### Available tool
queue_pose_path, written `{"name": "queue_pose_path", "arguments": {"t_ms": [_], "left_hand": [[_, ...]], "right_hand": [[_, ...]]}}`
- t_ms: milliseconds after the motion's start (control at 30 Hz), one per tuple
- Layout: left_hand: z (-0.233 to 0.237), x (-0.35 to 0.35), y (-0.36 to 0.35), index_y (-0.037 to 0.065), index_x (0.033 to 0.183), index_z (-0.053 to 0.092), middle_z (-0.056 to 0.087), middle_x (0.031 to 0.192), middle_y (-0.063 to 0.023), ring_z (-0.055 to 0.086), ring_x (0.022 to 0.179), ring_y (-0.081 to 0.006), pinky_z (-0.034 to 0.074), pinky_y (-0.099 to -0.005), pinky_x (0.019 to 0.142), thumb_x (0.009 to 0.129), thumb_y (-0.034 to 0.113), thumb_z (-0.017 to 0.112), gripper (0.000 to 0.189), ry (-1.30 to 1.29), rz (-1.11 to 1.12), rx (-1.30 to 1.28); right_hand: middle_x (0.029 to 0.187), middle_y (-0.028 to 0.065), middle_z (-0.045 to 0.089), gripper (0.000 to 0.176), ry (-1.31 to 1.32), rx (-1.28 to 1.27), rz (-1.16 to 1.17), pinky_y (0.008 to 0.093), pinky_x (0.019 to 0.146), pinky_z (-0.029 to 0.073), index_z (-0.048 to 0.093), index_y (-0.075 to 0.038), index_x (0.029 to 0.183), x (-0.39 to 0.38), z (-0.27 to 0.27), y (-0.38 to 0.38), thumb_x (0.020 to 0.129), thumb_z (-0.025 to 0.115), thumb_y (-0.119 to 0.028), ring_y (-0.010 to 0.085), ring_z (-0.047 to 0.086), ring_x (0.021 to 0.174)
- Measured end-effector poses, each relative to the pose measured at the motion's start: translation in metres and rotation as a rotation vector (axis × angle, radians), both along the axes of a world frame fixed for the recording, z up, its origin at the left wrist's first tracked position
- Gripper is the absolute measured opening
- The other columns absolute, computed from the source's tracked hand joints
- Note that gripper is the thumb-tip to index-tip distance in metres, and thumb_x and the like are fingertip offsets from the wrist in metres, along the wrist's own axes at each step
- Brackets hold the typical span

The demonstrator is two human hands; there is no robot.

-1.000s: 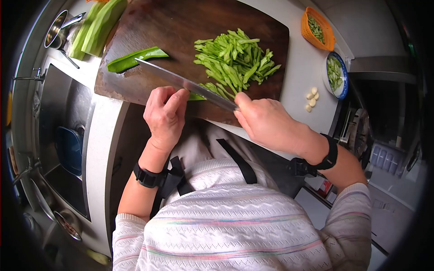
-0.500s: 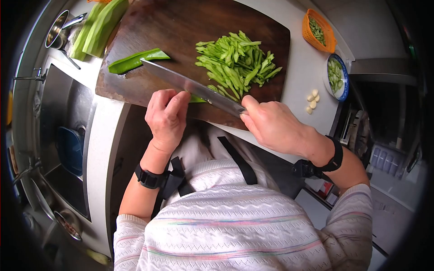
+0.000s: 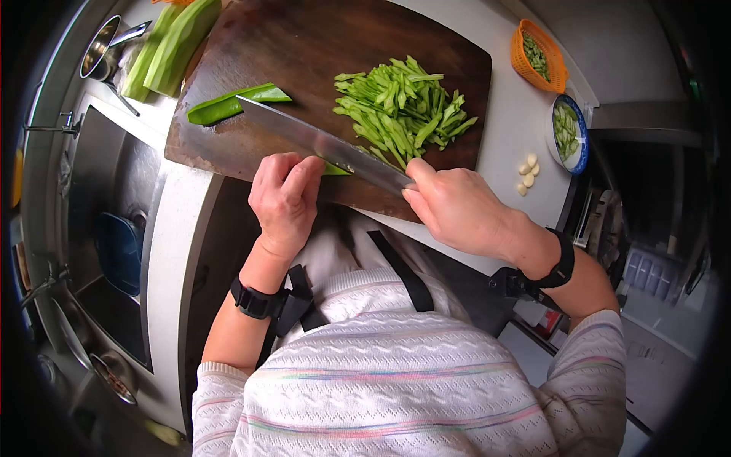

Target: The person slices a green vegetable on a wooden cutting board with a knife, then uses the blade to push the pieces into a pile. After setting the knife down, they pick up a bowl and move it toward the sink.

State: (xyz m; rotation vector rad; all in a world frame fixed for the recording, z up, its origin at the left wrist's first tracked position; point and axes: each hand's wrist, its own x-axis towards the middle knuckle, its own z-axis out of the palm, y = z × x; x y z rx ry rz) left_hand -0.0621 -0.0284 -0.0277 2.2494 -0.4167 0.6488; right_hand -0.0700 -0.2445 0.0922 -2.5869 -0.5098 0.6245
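Observation:
My right hand (image 3: 461, 202) is closed round the handle of a large knife (image 3: 324, 142), whose blade slants up to the left over the wooden cutting board (image 3: 282, 46). Just below the blade, my left hand (image 3: 287, 194) has its fingers bent and pressed together on a green vegetable piece (image 3: 333, 169); most of that piece is hidden by the blade and fingers. A longer green piece (image 3: 236, 104) lies near the knife's tip. Behind the blade, a pile of cut green strips (image 3: 403, 110) rests on the board's right half.
Two long peeled green vegetables (image 3: 179, 46) and a metal pan (image 3: 100, 47) are at the upper left, above the sink (image 3: 106, 190). To the right are an orange basket (image 3: 539, 57), a blue-rimmed bowl (image 3: 582, 137) and several garlic cloves (image 3: 528, 174).
The board and the things on it appear slightly further right in the view. Both hands keep nearly the same pose, and the knife stays beside the left fingers.

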Motion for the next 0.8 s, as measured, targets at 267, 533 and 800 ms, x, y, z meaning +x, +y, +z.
{"name": "queue_pose_path", "arguments": {"t_ms": [267,533,800], "left_hand": [[0.001,-0.001,0.000,0.009,0.088,0.067,0.057,0.081,-0.0062,0.058,0.071,-0.0232,0.048,-0.0319,0.060,0.071,-0.002,0.074,0.021,-0.004,-0.002,0.012],[0.001,-0.001,0.001,0.008,0.088,0.067,0.057,0.081,-0.0065,0.058,0.072,-0.0235,0.048,-0.0317,0.061,0.071,-0.002,0.074,0.021,-0.005,-0.008,-0.003],[-0.001,0.001,-0.001,0.007,0.088,0.066,0.058,0.081,-0.0068,0.058,0.072,-0.0238,0.048,-0.0320,0.060,0.071,-0.003,0.074,0.021,-0.025,-0.001,-0.005]], "right_hand": [[0.066,0.0225,0.062,0.015,0.023,-0.011,-0.010,0.0523,0.064,0.048,0.046,0.001,0.090,0.005,-0.012,0.013,0.091,0.051,-0.013,0.0428,0.063,0.069],[0.063,0.0214,0.059,0.017,-0.008,0.006,-0.008,0.0512,0.059,0.047,0.045,0.001,0.090,0.005,-0.012,0.003,0.092,0.053,-0.013,0.0430,0.061,0.065],[0.063,0.0215,0.060,0.015,0.033,0.029,-0.007,0.0521,0.062,0.048,0.044,0.001,0.088,0.003,-0.004,0.004,0.091,0.052,-0.011,0.0429,0.062,0.065]]}}
